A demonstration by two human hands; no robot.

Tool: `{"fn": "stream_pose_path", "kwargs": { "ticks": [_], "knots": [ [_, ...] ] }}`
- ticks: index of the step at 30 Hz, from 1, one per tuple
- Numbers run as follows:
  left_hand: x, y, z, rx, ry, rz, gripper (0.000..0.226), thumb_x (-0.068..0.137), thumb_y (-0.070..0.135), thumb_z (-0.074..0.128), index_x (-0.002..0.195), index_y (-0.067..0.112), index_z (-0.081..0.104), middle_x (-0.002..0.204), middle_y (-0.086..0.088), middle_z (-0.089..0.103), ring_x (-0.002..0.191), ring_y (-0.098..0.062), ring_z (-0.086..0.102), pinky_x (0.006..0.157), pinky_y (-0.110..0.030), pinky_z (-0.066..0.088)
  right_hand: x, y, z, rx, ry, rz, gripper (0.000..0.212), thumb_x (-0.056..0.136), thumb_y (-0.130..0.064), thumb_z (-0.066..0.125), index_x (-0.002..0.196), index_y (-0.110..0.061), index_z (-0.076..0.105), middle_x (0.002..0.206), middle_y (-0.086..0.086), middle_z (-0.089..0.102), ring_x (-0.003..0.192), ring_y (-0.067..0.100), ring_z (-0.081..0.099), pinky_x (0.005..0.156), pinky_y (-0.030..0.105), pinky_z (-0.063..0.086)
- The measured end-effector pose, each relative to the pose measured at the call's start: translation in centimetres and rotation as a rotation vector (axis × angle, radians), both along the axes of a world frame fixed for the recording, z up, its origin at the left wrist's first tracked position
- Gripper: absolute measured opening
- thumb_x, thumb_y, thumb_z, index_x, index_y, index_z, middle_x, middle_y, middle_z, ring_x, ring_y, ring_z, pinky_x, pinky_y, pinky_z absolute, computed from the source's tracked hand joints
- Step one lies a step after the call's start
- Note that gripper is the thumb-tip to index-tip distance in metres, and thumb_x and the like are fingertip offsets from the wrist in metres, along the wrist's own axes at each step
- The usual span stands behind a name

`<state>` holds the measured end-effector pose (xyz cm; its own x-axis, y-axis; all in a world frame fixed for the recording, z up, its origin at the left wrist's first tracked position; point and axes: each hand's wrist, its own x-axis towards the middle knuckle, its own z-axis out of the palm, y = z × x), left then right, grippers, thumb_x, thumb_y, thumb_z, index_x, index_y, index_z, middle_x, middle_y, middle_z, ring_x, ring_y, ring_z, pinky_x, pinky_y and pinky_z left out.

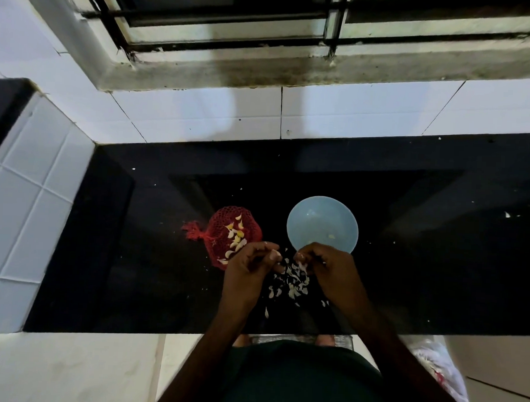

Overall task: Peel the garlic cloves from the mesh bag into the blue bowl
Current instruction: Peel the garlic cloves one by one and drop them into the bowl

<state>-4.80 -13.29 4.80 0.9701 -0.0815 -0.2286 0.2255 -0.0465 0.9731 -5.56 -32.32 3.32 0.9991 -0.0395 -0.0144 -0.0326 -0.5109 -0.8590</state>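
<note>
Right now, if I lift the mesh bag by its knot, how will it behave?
The mesh bag will probably go floppy and sag, since it lies flat and slack on the counter. It looks light, as only a handful of cloves show in it. They would likely slide down and bunch at the bottom.

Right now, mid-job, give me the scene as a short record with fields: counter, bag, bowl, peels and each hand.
surface: black counter
mesh bag: red, lying on the counter left of the bowl, cloves inside
bowl: blue, upright, just beyond the hands, one pale bit inside
peels: loose pile on the counter between the hands
left hand: fingers curled, by the bag's near edge; what it holds is unclear
right hand: pinches a pale clove at the fingertips
</note>
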Motion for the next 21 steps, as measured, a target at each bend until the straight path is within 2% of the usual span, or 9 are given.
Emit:
{"fn": "stream_pose_path", "kwargs": {
  "ticks": [3, 5, 8, 10, 13, 17, 21],
  "knots": [
    [-0.2, 0.2, -1.4, 0.04, 0.077, -0.005, 0.013, 0.094, 0.009, 0.069, 0.107, 0.01, 0.071, 0.097, -0.003, 0.078, 0.079, -0.02, 0.076, 0.077, -0.025, 0.059, -0.4, 0.1, -2.1, -0.169, 0.069, 0.13, 0.027, 0.089, 0.001, 0.065, 0.1, -0.02, 0.079, 0.097, -0.002, 0.077, 0.091, 0.012, 0.072, 0.083, 0.025, 0.055],
    [-0.3, 0.3, -2.3, 0.071, 0.135, -0.011, 0.012, 0.093, 0.011, 0.07, 0.105, 0.014, 0.071, 0.095, -0.001, 0.078, 0.08, -0.02, 0.077, 0.078, -0.028, 0.06, -0.4, 0.1, -2.5, -0.195, 0.106, 0.14, 0.034, 0.083, 0.005, 0.069, 0.1, -0.022, 0.079, 0.099, -0.004, 0.077, 0.089, 0.008, 0.071, 0.084, 0.027, 0.057],
    [-0.3, 0.5, -3.5, 0.085, 0.189, -0.002, 0.011, 0.092, 0.011, 0.072, 0.103, 0.014, 0.071, 0.094, -0.003, 0.079, 0.08, -0.023, 0.077, 0.083, -0.037, 0.061, -0.5, 0.5, -2.6, -0.193, 0.134, 0.099, 0.02, 0.076, -0.01, 0.083, 0.09, -0.022, 0.076, 0.093, -0.004, 0.071, 0.082, 0.01, 0.069, 0.077, 0.031, 0.057],
    [-0.3, 0.6, -4.1, 0.066, 0.212, 0.006, 0.012, 0.091, 0.009, 0.073, 0.103, 0.009, 0.071, 0.093, -0.006, 0.079, 0.08, -0.026, 0.077, 0.083, -0.041, 0.061, -0.5, 0.6, -2.8, -0.229, 0.12, 0.099, 0.02, 0.074, -0.021, 0.086, 0.088, -0.019, 0.074, 0.09, -0.001, 0.065, 0.079, 0.015, 0.064, 0.073, 0.031, 0.053],
    [-0.5, 0.7, -4.6, 0.031, 0.24, 0.022, 0.013, 0.092, 0.01, 0.071, 0.105, 0.007, 0.07, 0.094, -0.008, 0.078, 0.079, -0.026, 0.077, 0.081, -0.04, 0.06, -0.5, 0.7, -3.1, -0.255, 0.12, 0.103, 0.017, 0.08, -0.032, 0.082, 0.089, -0.02, 0.074, 0.09, -0.002, 0.062, 0.08, 0.013, 0.061, 0.073, 0.029, 0.048],
    [-0.9, 0.6, -4.9, -0.014, 0.275, 0.057, 0.015, 0.095, 0.018, 0.068, 0.106, 0.009, 0.071, 0.093, -0.008, 0.078, 0.077, -0.024, 0.076, 0.074, -0.034, 0.059, -0.8, 0.5, -3.3, -0.292, 0.143, 0.108, 0.022, 0.095, -0.04, 0.065, 0.097, -0.022, 0.077, 0.094, -0.003, 0.075, 0.087, 0.012, 0.068, 0.08, 0.031, 0.051],
    [-1.1, 0.1, -4.7, -0.009, 0.283, 0.048, 0.019, 0.098, 0.022, 0.065, 0.103, 0.005, 0.07, 0.088, -0.011, 0.077, 0.071, -0.022, 0.073, 0.068, -0.029, 0.059, -1.2, 0.4, -3.1, -0.186, 0.119, 0.138, 0.018, 0.095, -0.038, 0.066, 0.108, -0.028, 0.075, 0.102, -0.009, 0.073, 0.092, 0.003, 0.065, 0.083, 0.025, 0.051]
  ]
}}
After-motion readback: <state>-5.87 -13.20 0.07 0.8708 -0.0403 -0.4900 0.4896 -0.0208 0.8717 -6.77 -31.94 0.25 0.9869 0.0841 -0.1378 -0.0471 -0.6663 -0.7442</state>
